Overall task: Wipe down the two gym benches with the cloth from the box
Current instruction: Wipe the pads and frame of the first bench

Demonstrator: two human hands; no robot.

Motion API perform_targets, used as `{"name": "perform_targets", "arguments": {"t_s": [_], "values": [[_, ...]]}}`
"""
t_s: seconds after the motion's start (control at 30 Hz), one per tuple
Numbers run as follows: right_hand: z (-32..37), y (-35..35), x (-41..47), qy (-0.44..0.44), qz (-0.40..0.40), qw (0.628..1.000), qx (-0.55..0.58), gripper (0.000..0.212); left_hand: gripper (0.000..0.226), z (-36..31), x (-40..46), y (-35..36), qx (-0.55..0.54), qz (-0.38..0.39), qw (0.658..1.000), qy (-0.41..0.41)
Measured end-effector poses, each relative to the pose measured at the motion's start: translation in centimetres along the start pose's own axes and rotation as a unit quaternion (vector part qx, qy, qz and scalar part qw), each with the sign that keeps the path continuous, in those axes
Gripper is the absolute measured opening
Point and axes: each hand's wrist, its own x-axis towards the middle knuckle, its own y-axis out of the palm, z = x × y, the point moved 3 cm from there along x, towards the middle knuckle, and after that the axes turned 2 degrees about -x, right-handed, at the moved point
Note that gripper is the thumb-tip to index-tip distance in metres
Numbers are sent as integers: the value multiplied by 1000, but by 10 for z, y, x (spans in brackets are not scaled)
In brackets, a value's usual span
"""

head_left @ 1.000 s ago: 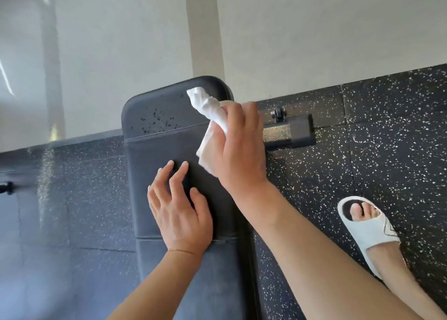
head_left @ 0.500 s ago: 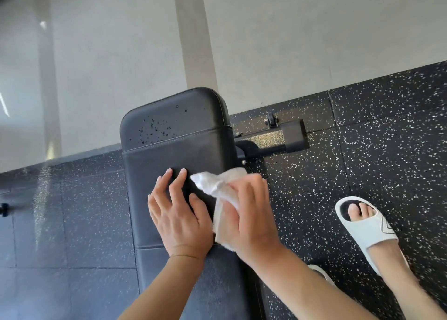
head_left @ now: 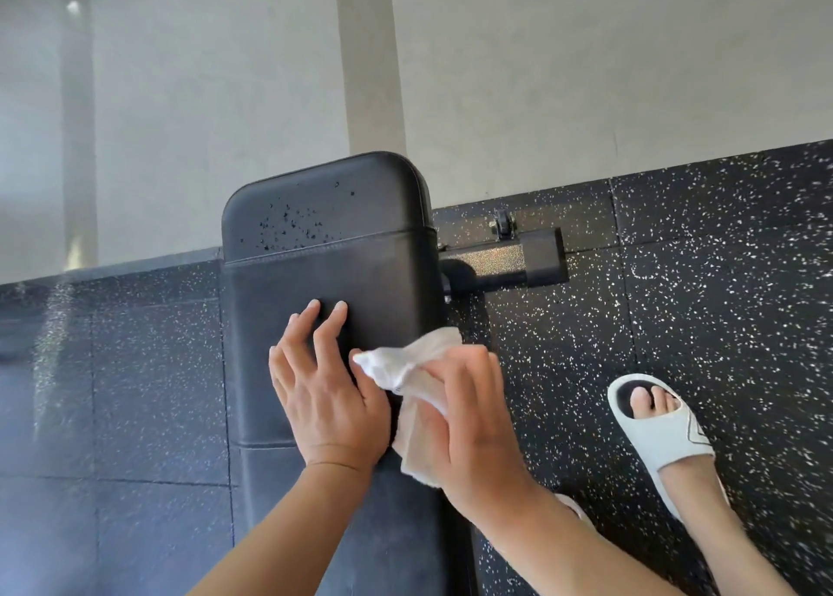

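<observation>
The right hand is bunched around a white cloth, fingers curled over it and pressing it against the right edge of the black bench pad, just short of the seam where the next pad section begins. A loose tail of cloth pokes out toward the left hand, nearly touching its thumb. That left hand lies flat on the pad with fingers spread and straight, holding nothing, apparently bracing.

From the cloth, the pad's long axis runs away toward the wall, and the far rounded end carries a scatter of dark specks that look unwiped. So the work lies ahead of the right hand, up the pad; the left hand's fingertips are a shade nearer those specks, but it has no cloth. I'd judge the next stroke is a push forward along the length. The right forearm comes in from the lower right, wrist bent inward over the edge.

Beside the pad, the bench's metal foot bar sticks out over speckled rubber flooring, and a foot in a white slide sandal stands well right.
</observation>
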Motion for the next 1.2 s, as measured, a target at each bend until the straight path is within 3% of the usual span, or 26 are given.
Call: {"name": "perform_targets", "arguments": {"t_s": [0.13, 0.43, 0.63, 0.83, 1.07, 1.2], "values": [[-7, -3, -4, -40, 69, 996, -48, 22, 52, -1, 0, 0, 12, 8, 1000, -8], [22, 13, 121, -129, 61, 974, -175, 8, 51, 1, -1, -1, -5, 5, 1000, -10], [9, -10, 95, -185, 144, 956, -176, 15, 41, 2, -1, -2, -5, -3, 1000, -13], [-3, -17, 100, -229, 184, 940, -175, 21, 49, 5, -2, -3, -14, -2, 1000, -6], [32, 28, 145, -367, 238, 873, -216, 14, 50, 19, 3, -20, -159, -16, 986, -51], [44, 46, 144, -402, 261, 841, -251, 16, 46, 52, -12, -36, -130, -29, 987, -93]]}}
